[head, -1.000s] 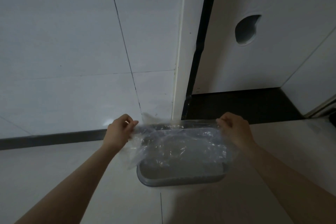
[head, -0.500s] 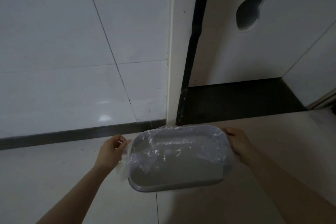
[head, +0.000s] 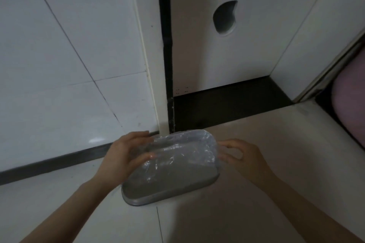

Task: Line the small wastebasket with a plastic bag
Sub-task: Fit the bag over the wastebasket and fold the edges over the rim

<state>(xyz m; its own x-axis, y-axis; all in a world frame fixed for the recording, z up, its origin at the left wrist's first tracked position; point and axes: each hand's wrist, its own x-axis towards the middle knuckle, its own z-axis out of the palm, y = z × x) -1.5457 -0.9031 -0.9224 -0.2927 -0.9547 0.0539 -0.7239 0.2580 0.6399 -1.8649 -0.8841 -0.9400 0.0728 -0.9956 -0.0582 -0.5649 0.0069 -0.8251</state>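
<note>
A small grey wastebasket (head: 158, 199) with a rounded oblong mouth stands on the pale floor near the wall. A clear, crinkled plastic bag (head: 183, 148) lies over its far half, and its film wraps the far rim; the near rim is bare grey. My left hand (head: 126, 156) is at the basket's left end, fingers over the rim and thumb pressing the film. My right hand (head: 243, 156) is at the right end, fingers curled around the bag's edge beside the rim.
White wall tiles (head: 69, 55) with a dark baseboard (head: 49, 163) rise behind the basket. A white door (head: 246, 55) with a round cut-out (head: 225, 17) stands behind a black threshold (head: 227, 102). A pinkish object (head: 351, 100) sits at the right edge.
The bag's mouth came down from above the basket onto its far rim. Both hands moved closer in at the basket's ends, and my view shifted closer and to the left.
</note>
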